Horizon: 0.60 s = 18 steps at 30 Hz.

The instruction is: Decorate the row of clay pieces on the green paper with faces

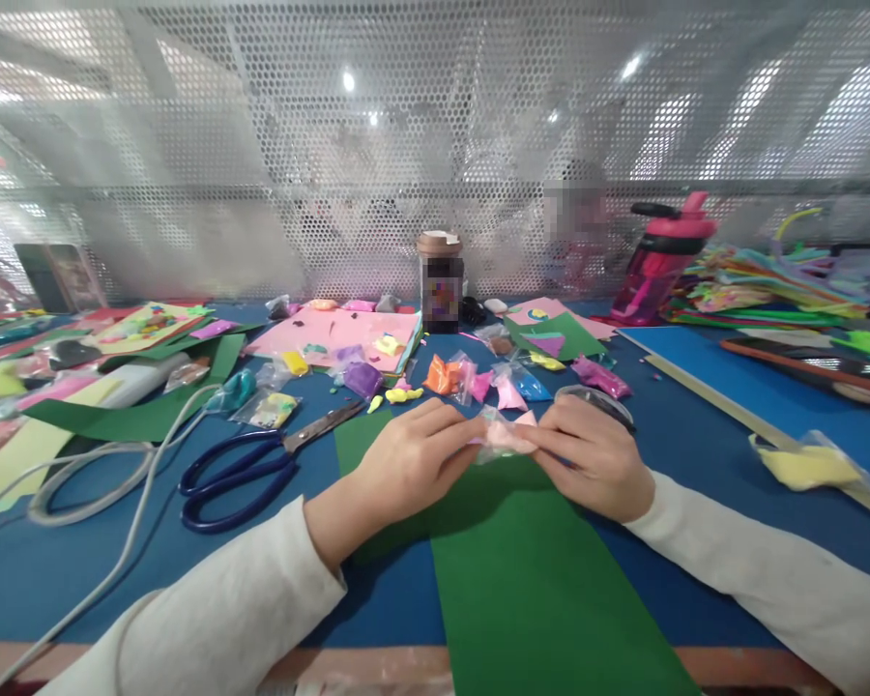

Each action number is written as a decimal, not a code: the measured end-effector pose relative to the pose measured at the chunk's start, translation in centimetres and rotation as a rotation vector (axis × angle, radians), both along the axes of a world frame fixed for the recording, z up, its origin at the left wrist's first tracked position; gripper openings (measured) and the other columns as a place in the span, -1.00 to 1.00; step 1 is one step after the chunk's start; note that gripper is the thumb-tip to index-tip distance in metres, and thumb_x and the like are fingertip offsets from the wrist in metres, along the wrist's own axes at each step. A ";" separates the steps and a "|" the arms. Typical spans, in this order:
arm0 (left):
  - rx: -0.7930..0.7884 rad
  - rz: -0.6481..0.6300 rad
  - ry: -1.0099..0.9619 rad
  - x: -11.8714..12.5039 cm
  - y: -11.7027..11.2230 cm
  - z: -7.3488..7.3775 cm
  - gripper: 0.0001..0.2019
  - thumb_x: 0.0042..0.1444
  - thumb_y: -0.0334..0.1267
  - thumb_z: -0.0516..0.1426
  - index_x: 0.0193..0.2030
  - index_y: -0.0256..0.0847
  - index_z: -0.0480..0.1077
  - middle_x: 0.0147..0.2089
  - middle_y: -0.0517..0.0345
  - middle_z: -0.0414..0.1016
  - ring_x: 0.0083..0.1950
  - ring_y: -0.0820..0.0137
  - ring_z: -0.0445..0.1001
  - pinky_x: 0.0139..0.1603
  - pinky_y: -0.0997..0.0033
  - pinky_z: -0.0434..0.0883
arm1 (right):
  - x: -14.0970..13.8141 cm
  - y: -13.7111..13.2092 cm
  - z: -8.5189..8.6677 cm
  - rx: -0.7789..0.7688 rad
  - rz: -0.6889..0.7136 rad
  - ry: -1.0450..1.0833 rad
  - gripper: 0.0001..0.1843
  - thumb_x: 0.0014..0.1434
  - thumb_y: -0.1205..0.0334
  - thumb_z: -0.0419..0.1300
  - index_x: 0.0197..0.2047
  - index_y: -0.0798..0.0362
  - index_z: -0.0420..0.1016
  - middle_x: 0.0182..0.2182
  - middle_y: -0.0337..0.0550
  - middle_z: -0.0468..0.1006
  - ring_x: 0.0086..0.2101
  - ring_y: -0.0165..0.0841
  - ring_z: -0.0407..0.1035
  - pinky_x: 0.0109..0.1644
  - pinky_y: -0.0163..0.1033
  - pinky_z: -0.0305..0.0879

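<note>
Between my two hands is a small clear bag of pale pink clay (506, 435), held above green paper. My left hand (413, 449) pinches the bag's left end between thumb and fingers. On the other side, my right hand (591, 454) grips the right end, where pink clay shows by the fingertips. Beneath them, a long sheet of green paper (536, 580) hangs over the table's front edge. Just beyond the hands sit an orange clay packet (443, 375) and a blue clay packet (531, 384). A round clear lid (598, 404) is partly hidden behind my right hand.
Blue-handled scissors (239, 480) lie left of my left hand, near a white cable (134, 532). A lidded cup (441, 280) stands at the back, with a pink bottle (663, 256) to its right. A yellow clay packet (812, 464) lies at far right. A perforated screen (377, 174) rises behind.
</note>
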<state>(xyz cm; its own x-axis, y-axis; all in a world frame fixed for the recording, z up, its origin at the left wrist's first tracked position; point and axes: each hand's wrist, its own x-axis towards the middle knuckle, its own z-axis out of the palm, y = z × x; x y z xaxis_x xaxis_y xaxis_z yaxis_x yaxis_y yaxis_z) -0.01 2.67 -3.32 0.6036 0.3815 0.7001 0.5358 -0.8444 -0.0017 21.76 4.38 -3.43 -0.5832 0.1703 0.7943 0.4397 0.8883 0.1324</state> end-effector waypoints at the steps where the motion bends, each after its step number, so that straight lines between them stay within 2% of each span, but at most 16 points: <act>1: 0.005 0.005 0.012 0.0 0.1 0.0 -0.84 0.18 -0.36 -0.01 -0.16 -0.31 0.35 -0.36 0.09 0.40 -0.33 0.44 0.33 -0.33 0.47 0.38 | 0.0 0.0 -0.1 0.002 0.008 -0.012 -0.85 0.09 0.49 0.09 -0.31 0.19 0.48 -0.57 -0.11 0.39 -0.50 -0.35 0.21 -0.44 -0.22 0.19; 4: 0.037 0.010 0.045 0.1 0.2 -0.2 -0.83 0.18 -0.32 0.00 -0.32 -0.28 0.39 -0.43 0.13 0.37 -0.40 0.46 0.29 -0.40 0.50 0.33 | -0.1 -0.1 -0.3 -0.011 0.022 -0.034 -0.84 0.12 0.47 0.07 -0.31 0.17 0.47 -0.57 -0.13 0.37 -0.50 -0.36 0.20 -0.45 -0.23 0.19; 7: 0.088 0.017 0.058 0.2 0.2 -0.2 -0.81 0.17 -0.36 0.00 -0.42 -0.27 0.38 -0.48 0.15 0.36 -0.43 0.45 0.26 -0.42 0.47 0.28 | -0.3 -0.4 -0.4 -0.051 0.036 -0.039 -0.83 0.13 0.48 0.06 -0.29 0.17 0.48 -0.56 -0.13 0.37 -0.49 -0.38 0.20 -0.44 -0.25 0.20; 13: 0.158 0.015 -0.005 -0.2 0.3 0.1 -0.86 0.13 -0.39 0.04 -0.42 -0.25 0.38 -0.48 0.17 0.38 -0.43 0.47 0.27 -0.43 0.47 0.27 | -0.5 -0.4 -0.1 -0.158 0.010 0.004 -0.83 0.13 0.44 0.08 -0.36 0.17 0.50 -0.58 -0.16 0.34 -0.50 -0.41 0.23 -0.46 -0.31 0.21; 18: 0.155 0.016 -0.094 -0.7 0.9 0.4 -0.92 0.12 -0.38 0.08 -0.34 -0.27 0.39 -0.43 0.14 0.41 -0.39 0.48 0.31 -0.37 0.49 0.34 | 0.4 1.1 -0.3 -0.189 -0.106 0.060 -0.81 0.14 0.41 0.07 -0.35 0.13 0.52 -0.56 -0.17 0.35 -0.49 -0.41 0.27 -0.43 -0.32 0.24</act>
<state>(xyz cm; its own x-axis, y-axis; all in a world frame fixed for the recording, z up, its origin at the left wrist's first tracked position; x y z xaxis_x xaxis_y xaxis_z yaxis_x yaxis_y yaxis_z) -0.71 3.53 -2.94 0.5272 0.2735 0.8045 0.5530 -0.8293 -0.0804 22.15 5.44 -3.75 -0.5065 0.3773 0.7753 0.5340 0.8432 -0.0615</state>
